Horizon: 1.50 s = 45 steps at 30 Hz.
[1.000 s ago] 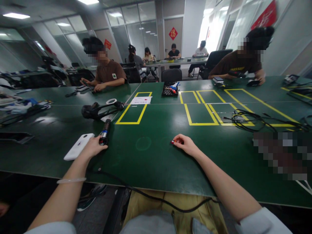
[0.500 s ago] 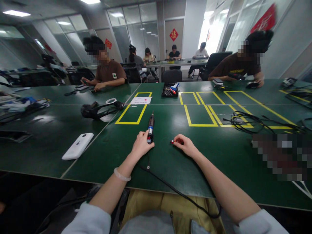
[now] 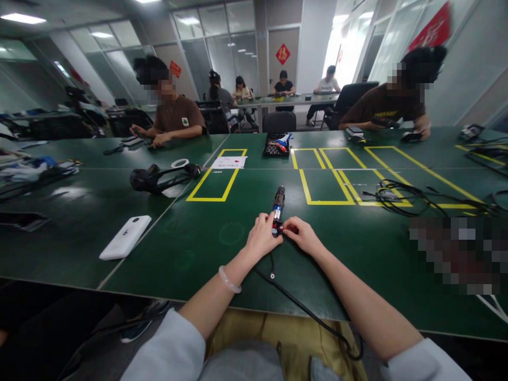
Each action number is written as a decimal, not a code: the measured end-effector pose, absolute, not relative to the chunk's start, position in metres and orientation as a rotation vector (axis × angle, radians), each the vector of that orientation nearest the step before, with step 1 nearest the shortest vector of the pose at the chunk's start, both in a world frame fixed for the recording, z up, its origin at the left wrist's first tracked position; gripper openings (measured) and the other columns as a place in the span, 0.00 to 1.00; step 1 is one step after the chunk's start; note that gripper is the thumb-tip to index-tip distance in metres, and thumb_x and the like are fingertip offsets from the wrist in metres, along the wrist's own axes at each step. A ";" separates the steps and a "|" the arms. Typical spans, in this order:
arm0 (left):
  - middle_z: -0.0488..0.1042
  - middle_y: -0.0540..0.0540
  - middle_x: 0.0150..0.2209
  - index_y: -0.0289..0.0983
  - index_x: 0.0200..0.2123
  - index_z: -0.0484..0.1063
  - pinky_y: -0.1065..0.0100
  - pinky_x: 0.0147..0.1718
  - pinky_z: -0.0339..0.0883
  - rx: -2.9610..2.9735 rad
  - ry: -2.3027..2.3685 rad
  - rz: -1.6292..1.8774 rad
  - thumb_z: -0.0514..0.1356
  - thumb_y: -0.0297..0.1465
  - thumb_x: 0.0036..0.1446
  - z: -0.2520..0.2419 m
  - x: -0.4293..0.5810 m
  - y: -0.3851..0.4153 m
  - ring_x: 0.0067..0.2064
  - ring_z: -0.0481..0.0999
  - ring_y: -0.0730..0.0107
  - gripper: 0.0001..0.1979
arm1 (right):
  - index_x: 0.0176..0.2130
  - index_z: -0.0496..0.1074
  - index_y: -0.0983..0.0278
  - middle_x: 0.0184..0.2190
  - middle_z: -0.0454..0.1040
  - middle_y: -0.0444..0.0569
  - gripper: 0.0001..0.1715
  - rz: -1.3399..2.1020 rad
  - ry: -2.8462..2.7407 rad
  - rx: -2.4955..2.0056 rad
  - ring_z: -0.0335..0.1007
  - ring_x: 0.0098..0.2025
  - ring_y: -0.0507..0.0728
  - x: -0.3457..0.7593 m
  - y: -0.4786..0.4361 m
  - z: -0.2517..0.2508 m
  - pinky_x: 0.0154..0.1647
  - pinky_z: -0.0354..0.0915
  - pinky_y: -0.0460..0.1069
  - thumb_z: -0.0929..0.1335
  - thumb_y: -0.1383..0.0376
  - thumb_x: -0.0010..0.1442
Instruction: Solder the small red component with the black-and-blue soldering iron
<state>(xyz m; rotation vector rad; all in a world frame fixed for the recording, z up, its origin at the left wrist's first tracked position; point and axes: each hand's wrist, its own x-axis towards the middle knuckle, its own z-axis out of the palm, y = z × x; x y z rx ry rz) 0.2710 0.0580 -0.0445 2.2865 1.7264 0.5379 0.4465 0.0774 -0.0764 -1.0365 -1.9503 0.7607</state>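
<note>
My left hand is closed round the lower end of a dark handheld tool with a silver and blue band, its tip pointing away from me. A black cable runs from the tool toward the table edge, and a small ring terminal hangs on a thin lead beneath my left hand. My right hand pinches a small red piece against the right side of the tool's lower end. Fingers partly cover the spot where the two meet.
Left lie a white case and a black headset-like device. A black tray stands behind, near a paper sheet. Black cables lie right. Two people sit across the table; others sit farther back.
My left hand has moved right with the tool and its cable, up to my right hand. The red piece now meets the tool. My right hand has barely moved.
</note>
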 end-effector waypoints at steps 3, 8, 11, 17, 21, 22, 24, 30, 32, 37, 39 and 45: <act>0.61 0.39 0.50 0.41 0.59 0.56 0.64 0.39 0.65 2.302 1.736 0.535 0.60 0.38 0.50 -0.045 0.271 0.058 0.49 0.65 0.55 0.33 | 0.34 0.73 0.62 0.31 0.67 0.46 0.04 0.767 -1.946 -1.047 0.63 0.30 0.52 0.446 0.078 -0.076 0.34 0.61 0.48 0.67 0.65 0.58; 0.62 0.40 0.49 0.41 0.58 0.56 0.64 0.41 0.64 2.378 1.799 0.473 0.59 0.41 0.52 -0.041 0.274 0.056 0.48 0.66 0.57 0.32 | 0.33 0.75 0.63 0.32 0.72 0.49 0.11 0.774 -1.898 -1.085 0.67 0.33 0.54 0.447 0.076 -0.072 0.36 0.62 0.49 0.65 0.62 0.61; 0.63 0.41 0.48 0.41 0.59 0.56 0.63 0.42 0.63 2.411 1.901 0.449 0.56 0.46 0.55 -0.039 0.279 0.056 0.48 0.66 0.57 0.31 | 0.35 0.75 0.64 0.32 0.75 0.48 0.12 0.803 -1.860 -1.109 0.69 0.33 0.55 0.448 0.074 -0.070 0.36 0.63 0.49 0.65 0.61 0.61; 0.65 0.39 0.45 0.39 0.62 0.54 0.62 0.42 0.61 2.456 1.975 0.404 0.53 0.48 0.57 -0.040 0.279 0.061 0.46 0.67 0.56 0.34 | 0.40 0.73 0.64 0.32 0.76 0.46 0.13 0.933 -1.766 -1.085 0.69 0.30 0.53 0.449 0.076 -0.075 0.33 0.63 0.48 0.65 0.59 0.60; 0.65 0.39 0.47 0.39 0.63 0.54 0.61 0.44 0.59 2.512 1.964 0.385 0.56 0.48 0.56 -0.041 0.260 0.059 0.47 0.66 0.56 0.36 | 0.42 0.72 0.63 0.34 0.75 0.47 0.14 0.991 -1.770 -1.062 0.69 0.32 0.54 0.451 0.079 -0.081 0.35 0.64 0.48 0.66 0.58 0.59; 0.65 0.39 0.47 0.39 0.63 0.54 0.61 0.44 0.59 2.517 1.972 0.375 0.56 0.48 0.55 -0.041 0.252 0.058 0.47 0.66 0.56 0.36 | 0.43 0.72 0.63 0.34 0.75 0.47 0.15 0.999 -1.774 -1.065 0.69 0.32 0.54 0.452 0.079 -0.081 0.35 0.64 0.48 0.66 0.58 0.59; 0.66 0.39 0.48 0.39 0.64 0.54 0.61 0.44 0.59 2.517 2.004 0.341 0.55 0.48 0.56 -0.041 0.232 0.055 0.47 0.66 0.57 0.36 | 0.43 0.72 0.63 0.33 0.75 0.47 0.14 1.004 -1.782 -1.077 0.69 0.32 0.54 0.452 0.078 -0.080 0.35 0.64 0.48 0.65 0.58 0.59; 0.65 0.36 0.50 0.38 0.64 0.54 0.59 0.44 0.60 2.414 2.212 0.151 0.49 0.50 0.58 -0.035 0.153 0.049 0.47 0.67 0.53 0.35 | 0.40 0.73 0.64 0.31 0.74 0.46 0.12 0.981 -1.822 -1.115 0.68 0.32 0.53 0.451 0.074 -0.075 0.35 0.63 0.48 0.65 0.60 0.59; 0.65 0.35 0.51 0.37 0.64 0.55 0.58 0.45 0.60 2.346 2.292 0.090 0.47 0.51 0.58 -0.033 0.123 0.048 0.47 0.67 0.51 0.36 | 0.40 0.73 0.64 0.31 0.74 0.46 0.12 0.988 -1.826 -1.121 0.68 0.31 0.53 0.450 0.074 -0.075 0.35 0.63 0.48 0.65 0.60 0.59; 0.64 0.32 0.54 0.37 0.63 0.57 0.52 0.47 0.60 2.119 2.482 -0.049 0.44 0.54 0.57 -0.031 0.046 0.047 0.51 0.66 0.44 0.38 | 0.39 0.74 0.64 0.30 0.74 0.46 0.12 0.964 -1.857 -1.134 0.67 0.30 0.53 0.449 0.073 -0.073 0.34 0.62 0.48 0.65 0.61 0.59; 0.63 0.31 0.55 0.37 0.64 0.56 0.51 0.47 0.59 2.035 2.537 -0.095 0.43 0.55 0.56 -0.030 0.018 0.046 0.52 0.65 0.41 0.39 | 0.39 0.74 0.64 0.30 0.75 0.46 0.12 0.956 -1.870 -1.134 0.67 0.30 0.53 0.449 0.072 -0.071 0.34 0.62 0.48 0.65 0.61 0.59; 0.63 0.31 0.56 0.37 0.63 0.55 0.49 0.48 0.58 1.889 2.650 -0.190 0.43 0.54 0.57 -0.022 -0.036 0.045 0.53 0.64 0.39 0.37 | 0.39 0.74 0.64 0.31 0.76 0.47 0.12 0.959 -1.889 -1.141 0.68 0.30 0.53 0.448 0.071 -0.068 0.34 0.62 0.47 0.65 0.62 0.59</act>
